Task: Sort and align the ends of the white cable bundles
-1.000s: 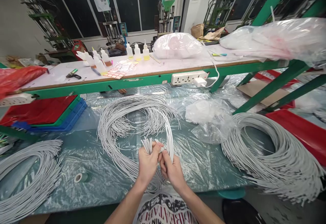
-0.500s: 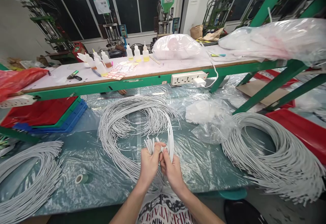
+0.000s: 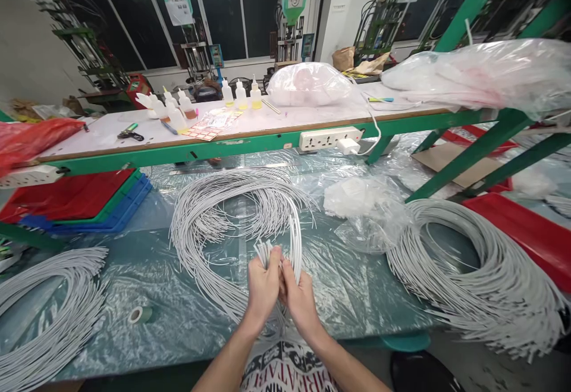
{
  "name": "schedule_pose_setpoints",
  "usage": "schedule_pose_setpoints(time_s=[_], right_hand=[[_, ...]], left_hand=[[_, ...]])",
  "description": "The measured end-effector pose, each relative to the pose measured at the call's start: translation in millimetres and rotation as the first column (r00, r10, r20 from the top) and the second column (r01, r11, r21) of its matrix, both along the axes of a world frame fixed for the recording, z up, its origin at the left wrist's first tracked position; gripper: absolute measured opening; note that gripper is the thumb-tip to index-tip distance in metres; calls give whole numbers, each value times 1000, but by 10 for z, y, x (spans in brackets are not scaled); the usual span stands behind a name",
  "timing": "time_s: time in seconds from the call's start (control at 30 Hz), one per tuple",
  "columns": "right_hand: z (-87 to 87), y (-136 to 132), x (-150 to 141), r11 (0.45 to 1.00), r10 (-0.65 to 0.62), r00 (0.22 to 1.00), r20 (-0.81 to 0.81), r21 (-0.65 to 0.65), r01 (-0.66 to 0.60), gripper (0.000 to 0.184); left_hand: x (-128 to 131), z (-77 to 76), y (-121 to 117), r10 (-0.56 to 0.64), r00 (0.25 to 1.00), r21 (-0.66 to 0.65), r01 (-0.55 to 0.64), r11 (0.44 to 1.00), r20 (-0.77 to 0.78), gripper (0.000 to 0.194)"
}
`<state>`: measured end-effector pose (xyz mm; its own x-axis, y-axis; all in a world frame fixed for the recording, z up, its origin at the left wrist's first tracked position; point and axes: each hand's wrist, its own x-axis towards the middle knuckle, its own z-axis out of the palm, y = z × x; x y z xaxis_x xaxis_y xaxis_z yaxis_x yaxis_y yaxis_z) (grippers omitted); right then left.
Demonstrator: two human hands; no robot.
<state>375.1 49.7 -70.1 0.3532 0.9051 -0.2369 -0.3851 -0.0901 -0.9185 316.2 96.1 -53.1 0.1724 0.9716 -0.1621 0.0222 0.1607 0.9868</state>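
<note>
Close together above the front of the table, both hands are closed on grey cables. My left hand (image 3: 264, 282) grips a bundle of cable ends (image 3: 264, 250) that stick up past the thumb. My right hand (image 3: 300, 297) is wrapped round a bent strand of cables (image 3: 295, 240) rising beside its fingers. The thumbs nearly meet, and the fingertips between them are partly hidden. Behind the hands lies a large loose coil of grey cables (image 3: 191, 219), from which the held strands come.
More cable coils lie at left (image 3: 57, 320) and right (image 3: 482, 285). A tape roll (image 3: 140, 314) sits front left. Clear plastic bags (image 3: 370, 207) lie right of the middle coil. A green-edged shelf (image 3: 250, 145) with bottles and a power strip (image 3: 330, 138) spans the back.
My thumbs have shifted slightly, and the cable end that showed between my fingertips is now hidden. The cable ends sit a little lower in my left hand. The view has tilted slightly.
</note>
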Motion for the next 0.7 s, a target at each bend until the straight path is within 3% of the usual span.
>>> schedule_pose_setpoints(time_s=[0.1, 0.17, 0.23, 0.33, 0.47, 0.57, 0.7], right_hand=[[32, 23, 47, 997, -51, 986, 158, 64, 41, 60], [30, 44, 89, 989, -125, 976, 178, 102, 108, 57], [20, 64, 126, 988, -136, 989, 57, 76, 132, 57], [24, 67, 151, 999, -33, 977, -211, 13, 37, 63], [62, 13, 145, 982, 184, 904, -387, 102, -156, 67], [60, -24, 139, 949, 315, 822, -474, 170, -266, 69], [16, -30, 119, 970, 242, 876, -418, 75, -233, 72]], left_hand=[[-44, -14, 111, 143, 978, -14, -143, 990, 150, 60], [-96, 45, 211, 190, 935, 35, -210, 977, 300, 59], [-154, 143, 294, 175, 892, 7, -196, 981, 417, 55], [-216, 289, 335, 118, 864, -128, -63, 990, 489, 55], [-194, 354, 288, -1, 889, -177, 92, 980, 457, 60], [-126, 313, 242, -68, 930, -118, 118, 986, 361, 57], [-60, 263, 190, -217, 958, -50, 230, 972, 189, 45]])
